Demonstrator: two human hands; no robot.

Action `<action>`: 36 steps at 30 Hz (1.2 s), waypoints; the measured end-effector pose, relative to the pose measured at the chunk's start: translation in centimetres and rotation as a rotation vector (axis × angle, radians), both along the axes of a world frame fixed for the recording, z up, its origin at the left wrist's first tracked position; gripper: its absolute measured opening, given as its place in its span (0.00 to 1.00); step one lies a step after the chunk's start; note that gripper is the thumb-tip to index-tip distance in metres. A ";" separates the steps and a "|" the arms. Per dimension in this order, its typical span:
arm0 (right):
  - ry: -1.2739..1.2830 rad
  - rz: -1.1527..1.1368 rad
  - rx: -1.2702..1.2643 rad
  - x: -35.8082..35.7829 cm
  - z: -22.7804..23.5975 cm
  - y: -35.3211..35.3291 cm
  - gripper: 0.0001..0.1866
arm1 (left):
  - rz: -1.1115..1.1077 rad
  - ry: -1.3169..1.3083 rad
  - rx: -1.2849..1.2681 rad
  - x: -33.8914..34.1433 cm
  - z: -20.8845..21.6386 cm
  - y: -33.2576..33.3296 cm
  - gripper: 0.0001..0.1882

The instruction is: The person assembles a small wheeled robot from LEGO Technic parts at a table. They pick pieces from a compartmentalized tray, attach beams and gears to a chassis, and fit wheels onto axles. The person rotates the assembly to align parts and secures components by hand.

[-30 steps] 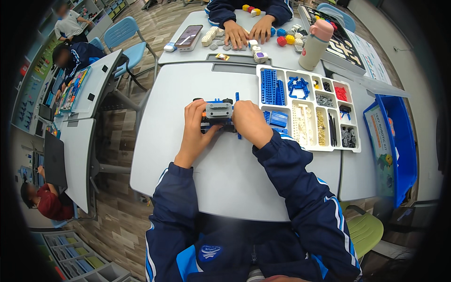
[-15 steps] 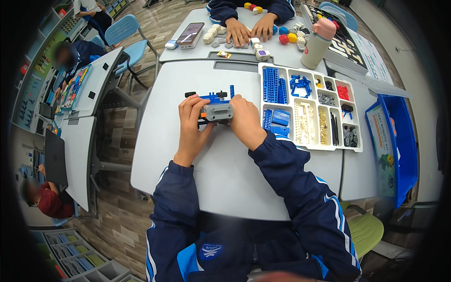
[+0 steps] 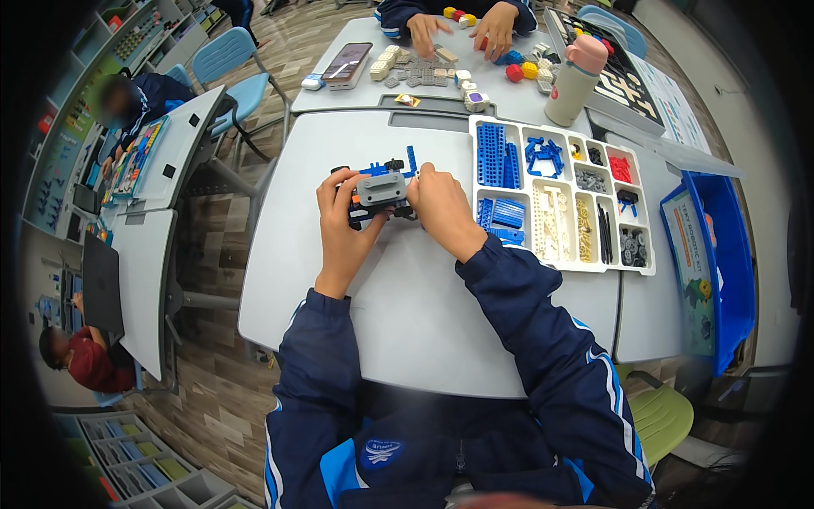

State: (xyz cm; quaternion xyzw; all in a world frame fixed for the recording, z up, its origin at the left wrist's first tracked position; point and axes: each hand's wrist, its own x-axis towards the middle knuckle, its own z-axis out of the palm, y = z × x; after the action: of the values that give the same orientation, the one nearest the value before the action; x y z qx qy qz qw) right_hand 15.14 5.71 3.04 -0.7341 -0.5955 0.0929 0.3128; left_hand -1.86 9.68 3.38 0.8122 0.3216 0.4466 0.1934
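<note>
A small building-brick model is held just above the near table, with a grey block facing up, blue beams, black wheels and a bit of orange. My left hand is closed round its left side, fingers over the top and thumb beneath. At its right side my right hand is pinched, with fingertips against the model; whatever lies between them is hidden. A blue beam stands up from the model's far right corner, close to my right fingertips.
Right of the model lies a white sorting tray of blue, white, tan, red, grey and black pieces. Beyond it stand a bottle and a blue bin. Across the table, another person's hands are among loose blocks, near a phone.
The model has turned slightly and its grey block tilts up more. My right hand has shifted a little to the right. The other person's hands have lifted off the grey pieces.
</note>
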 end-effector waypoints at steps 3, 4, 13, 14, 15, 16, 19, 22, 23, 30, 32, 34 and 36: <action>0.049 -0.004 0.043 -0.1 -0.2 0.3 0.12 | 0.017 -0.026 -0.030 -0.1 0.0 0.2 0.37; 0.075 0.002 0.067 -0.2 -0.2 0.3 0.12 | 0.031 -0.043 -0.013 0.0 0.0 0.3 0.39; 0.116 0.035 0.216 0.1 0.0 0.6 0.10 | -0.154 -0.272 -0.508 -0.1 -0.6 0.7 0.60; 0.121 0.033 0.221 0.3 0.0 0.6 0.10 | -0.160 -0.235 -0.519 -0.2 -0.6 0.8 0.59; 0.125 0.037 0.221 0.6 0.0 0.7 0.10 | -0.185 -0.210 -0.502 -0.5 -0.6 0.8 0.58; 0.131 0.042 0.220 1.0 0.0 0.8 0.10 | -0.223 -0.190 -0.465 -0.7 -0.6 1.0 0.58; 0.142 0.034 0.207 2.0 0.3 0.8 0.11 | -0.254 -0.092 -0.381 -1.5 -0.3 1.6 0.54; 0.209 0.066 0.155 2.9 0.7 0.6 0.12 | -0.367 -0.139 -0.464 -2.0 0.0 2.0 0.47; 0.240 0.084 0.132 3.1 0.8 0.5 0.13 | -0.368 -0.137 -0.438 -1.9 0.0 1.9 0.46; 0.302 0.174 0.073 3.2 1.3 0.2 0.14 | -0.160 -0.143 -0.341 -1.0 -0.2 1.3 0.34; 0.385 0.175 0.019 3.4 1.5 0.1 0.15 | -0.143 -0.160 -0.333 -1.0 -0.2 1.5 0.31; 0.528 0.174 -0.046 3.6 1.7 0.0 0.15 | -0.133 -0.169 -0.320 -1.1 -0.3 1.6 0.29; 0.738 0.172 -0.118 4.0 2.0 0.0 0.15 | -0.131 -0.165 -0.317 -1.1 -0.5 1.7 0.27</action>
State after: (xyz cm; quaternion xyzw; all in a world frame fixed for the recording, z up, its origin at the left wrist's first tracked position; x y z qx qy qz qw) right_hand 19.18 5.67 5.08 -0.6154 -0.4958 0.4109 0.4546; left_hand -3.01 11.39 2.88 0.7514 0.3172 0.4419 0.3734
